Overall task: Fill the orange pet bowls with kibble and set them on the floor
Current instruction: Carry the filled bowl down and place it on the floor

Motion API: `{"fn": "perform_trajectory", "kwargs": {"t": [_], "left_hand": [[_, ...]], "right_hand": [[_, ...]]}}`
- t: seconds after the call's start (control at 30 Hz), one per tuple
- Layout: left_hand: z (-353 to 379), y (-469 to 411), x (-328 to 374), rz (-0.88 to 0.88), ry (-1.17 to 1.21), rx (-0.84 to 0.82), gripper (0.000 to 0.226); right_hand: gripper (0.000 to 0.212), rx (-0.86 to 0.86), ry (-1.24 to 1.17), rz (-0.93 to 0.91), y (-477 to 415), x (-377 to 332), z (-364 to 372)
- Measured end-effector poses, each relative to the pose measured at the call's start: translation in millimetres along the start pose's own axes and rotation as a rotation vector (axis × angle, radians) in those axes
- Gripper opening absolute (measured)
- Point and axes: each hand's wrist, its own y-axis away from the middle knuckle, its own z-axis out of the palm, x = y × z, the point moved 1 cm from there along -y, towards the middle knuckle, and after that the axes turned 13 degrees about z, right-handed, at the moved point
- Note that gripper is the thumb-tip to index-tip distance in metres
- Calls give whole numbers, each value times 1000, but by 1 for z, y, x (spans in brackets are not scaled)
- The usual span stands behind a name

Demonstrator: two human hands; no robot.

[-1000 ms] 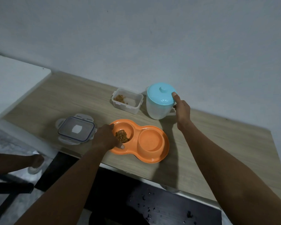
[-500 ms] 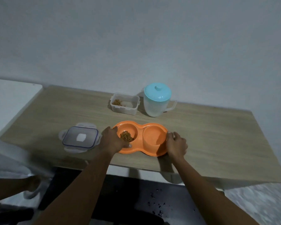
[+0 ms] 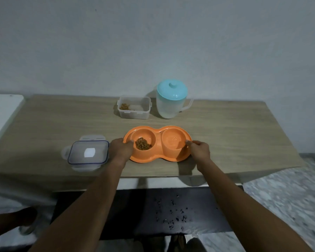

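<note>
1. Head view: both hands are on the orange pet bowls (image 3: 153, 158), near the table's (image 3: 235, 135) front edge. The left hand (image 3: 121, 149) grips the left end and the right hand (image 3: 198, 150) pinches the right rim.
2. Kibble (image 3: 143, 144) sits in the left well only; the right well shows none.
3. This looks like the lift-off step. Next comes a level, two-handed lift down to the floor (image 3: 280, 188), or the kibble slides out.
</note>
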Motion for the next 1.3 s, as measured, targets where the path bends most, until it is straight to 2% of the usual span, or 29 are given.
{"fn": "perform_trajectory", "kwargs": {"t": [0.17, 0.33, 0.57, 0.83, 0.97, 1.03, 1.17, 1.2, 1.3], "left_hand": [[0, -5, 3, 40, 12, 35, 26], [0, 4, 16, 59, 88, 54, 20], [25, 51, 68, 108, 178, 89, 27], [94, 144, 139, 244, 210, 103, 29], [148, 200, 184, 293, 263, 56, 20], [174, 224, 206, 328, 272, 30, 25], [236, 266, 236, 314, 289, -67, 28], [254, 274, 242, 308, 289, -98, 34], [307, 292, 267, 298, 312, -175, 79]], "right_hand": [[42, -49, -88, -23, 5, 0, -4], [48, -69, -208, -26, 15, -3, -21], [49, -61, -316, -78, 20, -1, -92], [39, -80, -416, -163, 31, 17, -239], [31, -53, -440, -211, 27, 26, -337], [23, -28, -437, -226, 23, 29, -382], [22, 20, -447, -247, 6, 41, -470], [24, 35, -451, -245, 0, 44, -491], [23, 73, -465, -224, -24, 52, -547]]}}
